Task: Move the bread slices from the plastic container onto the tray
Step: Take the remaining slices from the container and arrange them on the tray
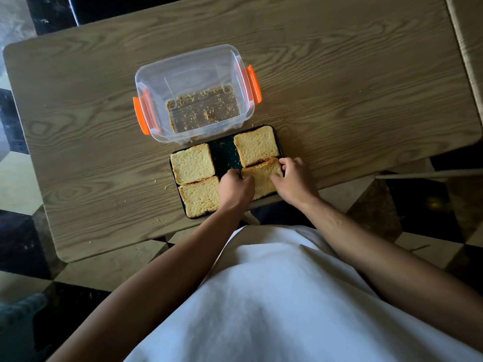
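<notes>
A dark tray (225,155) lies at the table's near edge. Three bread slices lie flat on it: far left (193,163), near left (200,195) and far right (256,145). The near-right slice (262,176) sits between my two hands. My left hand (235,190) grips its left edge, and my right hand (292,178) pinches its right and far edge. Just beyond the tray stands the clear plastic container (196,92) with orange clips. It holds only crumbs.
The wooden table (339,82) carries scattered crumbs around the tray. A second surface edge (467,48) shows at the far right. A black-and-cream checkered floor (26,257) lies below. My white shirt fills the lower frame.
</notes>
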